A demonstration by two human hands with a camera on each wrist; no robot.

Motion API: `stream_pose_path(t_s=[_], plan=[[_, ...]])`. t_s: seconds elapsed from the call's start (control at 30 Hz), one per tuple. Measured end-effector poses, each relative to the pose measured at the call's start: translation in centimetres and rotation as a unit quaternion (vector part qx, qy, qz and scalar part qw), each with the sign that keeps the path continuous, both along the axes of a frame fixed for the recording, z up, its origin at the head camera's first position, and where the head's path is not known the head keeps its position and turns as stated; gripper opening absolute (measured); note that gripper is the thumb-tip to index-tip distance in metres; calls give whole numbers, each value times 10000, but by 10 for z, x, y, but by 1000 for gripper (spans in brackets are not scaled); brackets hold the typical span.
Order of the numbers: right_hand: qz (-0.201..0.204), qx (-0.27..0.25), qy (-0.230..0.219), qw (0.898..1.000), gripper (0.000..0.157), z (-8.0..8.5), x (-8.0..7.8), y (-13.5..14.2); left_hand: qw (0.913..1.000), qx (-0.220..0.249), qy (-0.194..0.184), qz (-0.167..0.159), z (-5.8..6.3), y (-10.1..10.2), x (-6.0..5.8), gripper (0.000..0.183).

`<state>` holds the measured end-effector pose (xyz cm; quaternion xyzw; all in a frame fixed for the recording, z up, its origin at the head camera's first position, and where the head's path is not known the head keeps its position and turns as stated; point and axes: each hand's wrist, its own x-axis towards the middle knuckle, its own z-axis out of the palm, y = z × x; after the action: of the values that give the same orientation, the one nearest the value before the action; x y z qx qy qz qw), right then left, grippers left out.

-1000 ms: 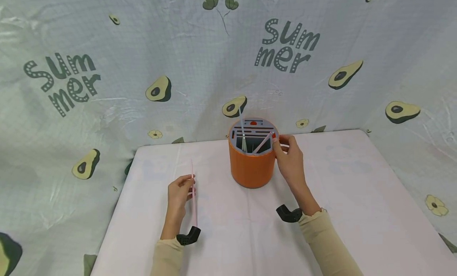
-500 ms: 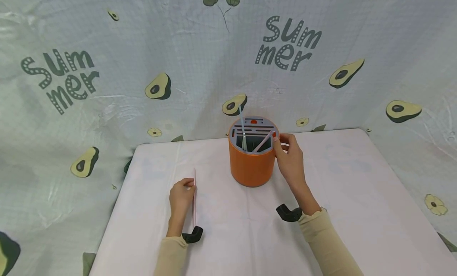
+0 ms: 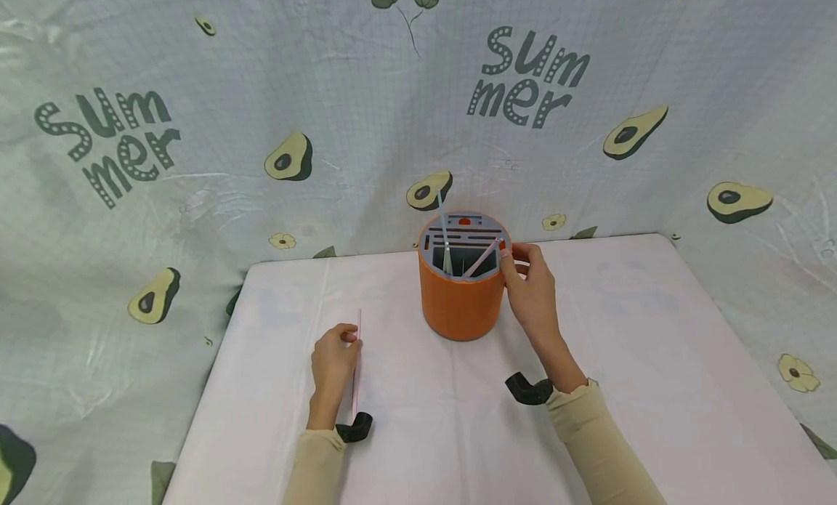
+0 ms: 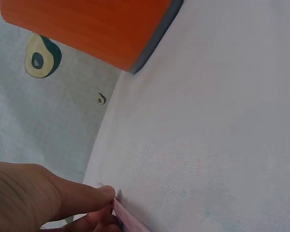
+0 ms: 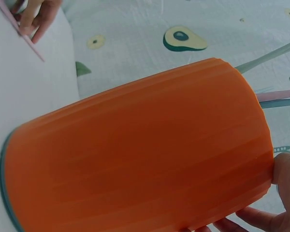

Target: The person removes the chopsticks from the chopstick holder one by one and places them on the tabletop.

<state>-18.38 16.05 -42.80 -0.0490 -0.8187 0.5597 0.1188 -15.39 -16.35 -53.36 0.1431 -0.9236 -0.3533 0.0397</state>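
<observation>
My left hand (image 3: 333,360) pinches a long, thin pink stick (image 3: 355,392) between thumb and fingers, over the left part of the table. In the left wrist view the thumb presses on the stick (image 4: 128,217) near the bottom edge. An orange cylindrical utensil holder (image 3: 461,312) with a grey slotted top stands upright to the right of it. My right hand (image 3: 532,298) grips the holder's right side at the rim, the thumb on its front edge. A pale blue-green stick (image 3: 443,225) and another pink stick (image 3: 482,258) lean in the holder's open compartment.
A pale cloth covers the table (image 3: 628,389). Behind it hangs a curtain (image 3: 366,127) printed with avocados and lettering, close to the holder's back. Black wrist mounts (image 3: 356,427) show at both sleeves.
My left hand has shifted slightly right, its fingers drawn in more closely at the pink stick. The stick's far tip now sits a little nearer. My right hand and the holder stay in place.
</observation>
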Motion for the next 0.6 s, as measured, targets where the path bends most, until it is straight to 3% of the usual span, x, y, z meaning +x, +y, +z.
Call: stream_pose_path(t_s=[0.27, 0.47, 0.6], plan=[[12, 1, 81, 10000, 51, 0, 1, 1, 10000, 5, 17, -69, 3, 1, 0, 28], [1, -43, 100, 9999, 50, -1, 1, 1, 9990, -341, -165, -235, 10, 5, 0, 31], [6, -58, 111, 9999, 50, 0, 1, 0, 9969, -698, 30, -359, 20, 12, 0, 31]])
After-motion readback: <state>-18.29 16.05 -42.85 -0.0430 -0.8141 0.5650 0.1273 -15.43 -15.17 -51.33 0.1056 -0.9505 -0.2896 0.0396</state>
